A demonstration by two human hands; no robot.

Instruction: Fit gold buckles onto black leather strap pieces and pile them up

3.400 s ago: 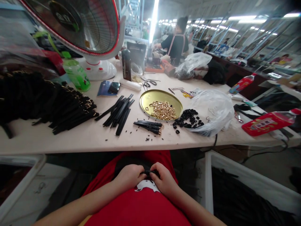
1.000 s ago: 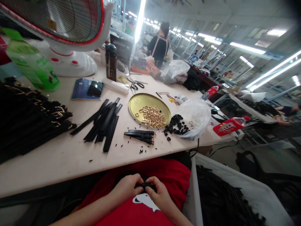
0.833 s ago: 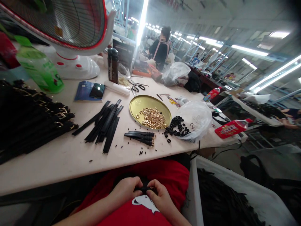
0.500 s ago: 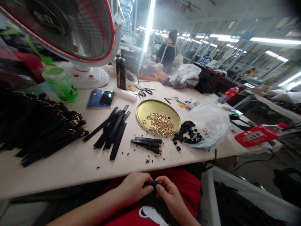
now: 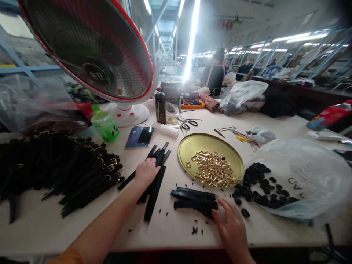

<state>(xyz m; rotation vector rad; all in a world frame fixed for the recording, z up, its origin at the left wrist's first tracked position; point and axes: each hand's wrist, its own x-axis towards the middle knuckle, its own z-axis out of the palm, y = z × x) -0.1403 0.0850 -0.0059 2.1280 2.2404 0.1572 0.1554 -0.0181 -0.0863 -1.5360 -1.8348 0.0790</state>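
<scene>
Several flat black straps [image 5: 155, 190] lie fanned on the table, and my left hand [image 5: 147, 171] is over them, fingers curled onto the upper part and thumb pointing right. Its fingertips are partly hidden. My right hand [image 5: 232, 225] is at the buckle end of a small stack of black straps with gold buckles [image 5: 192, 200]. Thumb and fingers are apart there, touching the strap ends. Behind the stack, an oval gold tray [image 5: 189, 146] carries a heap of gold buckles [image 5: 216, 168]. Black loops [image 5: 264, 183] spill from a clear plastic bag [image 5: 308, 165] at right.
A large pile of buckled black straps [image 5: 82, 176] covers the left side. Behind stand a fan [image 5: 126, 113], a green bottle [image 5: 106, 124] and a dark bottle [image 5: 160, 108]. A phone [image 5: 145, 135] rests on a blue booklet [image 5: 132, 139]. Scissors [image 5: 188, 124] lie farther back.
Both hands have left the lap, where they held a black piece together. The left moved to the loose straps, the right to the buckled stack, which looks larger. The view has shifted.
</scene>
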